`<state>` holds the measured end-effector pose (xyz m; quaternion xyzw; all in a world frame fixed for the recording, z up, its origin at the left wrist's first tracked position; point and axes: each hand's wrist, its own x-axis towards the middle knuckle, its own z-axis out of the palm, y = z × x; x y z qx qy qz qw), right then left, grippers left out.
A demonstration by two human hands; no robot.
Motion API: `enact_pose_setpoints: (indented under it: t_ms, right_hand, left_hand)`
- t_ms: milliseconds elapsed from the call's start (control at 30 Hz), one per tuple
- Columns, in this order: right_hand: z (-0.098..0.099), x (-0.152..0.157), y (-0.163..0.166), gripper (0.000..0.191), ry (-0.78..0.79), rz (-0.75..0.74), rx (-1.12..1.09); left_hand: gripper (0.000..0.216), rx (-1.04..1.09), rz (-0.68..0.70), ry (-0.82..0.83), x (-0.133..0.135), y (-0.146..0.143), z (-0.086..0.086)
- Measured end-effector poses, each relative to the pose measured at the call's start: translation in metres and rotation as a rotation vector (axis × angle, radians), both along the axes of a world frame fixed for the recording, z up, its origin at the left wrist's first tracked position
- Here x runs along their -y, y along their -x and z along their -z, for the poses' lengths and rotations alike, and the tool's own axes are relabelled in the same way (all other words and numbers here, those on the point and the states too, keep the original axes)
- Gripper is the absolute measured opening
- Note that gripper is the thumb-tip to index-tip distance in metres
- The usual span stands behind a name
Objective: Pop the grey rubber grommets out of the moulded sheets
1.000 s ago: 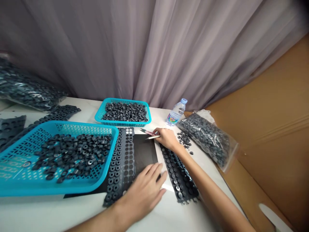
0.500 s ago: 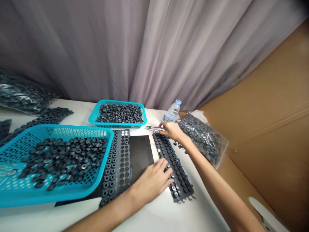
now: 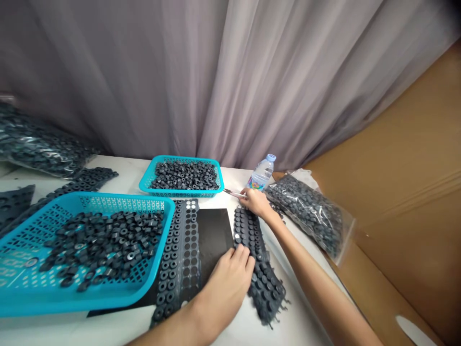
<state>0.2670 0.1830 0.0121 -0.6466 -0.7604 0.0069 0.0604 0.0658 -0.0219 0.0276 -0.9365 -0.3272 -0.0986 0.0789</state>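
A black rubber strip (image 3: 268,288) with rows of round knobs lies bent on the table, its near end turned and ragged with small tabs. My left hand (image 3: 232,274) is closed on the strip's left edge, about halfway along. At the far end, my right hand (image 3: 256,202) has its fingers curled on the strip, though the fingertips are partly hidden. Just beyond those fingers is a slim metal tool with pointed tips (image 3: 230,192), its kind unclear. One pale disc (image 3: 236,237) shows among the dark knobs.
Two turquoise baskets (image 3: 165,226) (image 3: 220,180) hold small black rings. Between them and my hands lie another knobbed strip (image 3: 190,240) and a black sheet (image 3: 212,230). A water bottle (image 3: 262,170) and bags of black pieces (image 3: 313,211) (image 3: 43,144) stand behind and beside; cardboard (image 3: 406,192) rises right.
The strip was flat and is now bent, its near part tilted so the shiny tops no longer show. My left hand has shifted to the strip's edge. The view has shifted slightly.
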Motion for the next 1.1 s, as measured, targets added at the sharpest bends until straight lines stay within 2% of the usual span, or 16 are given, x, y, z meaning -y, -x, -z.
enact_pose_setpoints:
  t_ms: [100,200,300,400,500,600,733,833,1000,1100]
  right_hand:
    - [0.000,0.013,0.004,0.027,-0.033,-0.007,-0.056]
    - [-0.002,0.040,0.004,0.023,-0.063,-0.027,-0.125]
    - [-0.002,0.069,0.000,0.023,-0.036,-0.058,-0.214]
    - [0.003,0.085,-0.004,0.029,0.019,-0.091,-0.291]
    - [0.010,0.086,-0.001,0.020,0.026,-0.126,-0.340]
    - [0.010,0.080,0.011,0.004,0.017,-0.241,-0.434]
    - [0.000,0.070,0.039,0.028,0.004,-0.475,-0.575]
    - [-0.006,0.062,0.063,0.037,0.019,-0.573,-0.653]
    - [-0.004,0.055,0.085,0.019,0.063,-0.574,-0.660]
    - [0.000,0.061,0.077,0.016,0.024,-0.471,-0.681]
  left_hand:
    - [0.042,-0.054,0.013,0.081,0.000,0.010,-0.015]
    - [0.046,-0.099,0.003,0.227,-0.005,0.021,-0.030]
    - [0.050,-0.102,-0.017,0.334,-0.008,0.030,-0.036]
    - [0.051,-0.121,-0.008,0.364,-0.008,0.034,-0.039]
    - [0.047,-0.165,-0.002,0.364,-0.004,0.032,-0.043]
    - [0.040,-0.184,-0.002,0.388,-0.001,0.027,-0.046]
    - [0.041,-0.101,-0.010,0.355,-0.001,0.023,-0.043]
    - [0.038,-0.085,0.011,0.330,-0.001,0.023,-0.044]
    - [0.034,-0.007,-0.044,0.280,-0.004,0.026,-0.042]
    - [0.039,0.031,-0.194,0.213,-0.011,0.024,-0.027]
